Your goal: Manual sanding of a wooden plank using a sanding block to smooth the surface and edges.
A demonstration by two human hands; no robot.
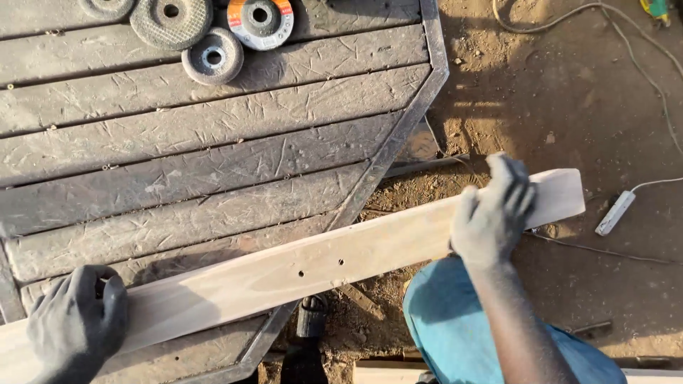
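The work surface is a table (213, 142) of grey, scarred wooden slats set in a dark metal frame, its corner cut at an angle; beyond its edge lies bare, sandy ground (569, 107) lit by low sun, so this is outdoors or an open yard; cables (640, 64) trail across the dirt, and a white power strip (615, 212) lies to the right.

One long pale plank (320, 263) lies slantwise across the table's lower edge, its right end jutting well out over the ground; two small holes (320, 267) show near its middle. Four grinding discs rest at the table's top edge: one small grey disc (213, 56), one larger grey disc (171, 20), one with an orange and white label (260, 21), and one cut off by the frame (107, 7).

The left hand (77, 323), dusty and dark, is curled over the plank's near edge at the lower left, gripping it; the right hand (492, 213) presses down on the plank near its far end, fingers bent over the top face, though whether it holds anything beneath the palm cannot be told. One knee in blue cloth (455, 320) sits below the plank.
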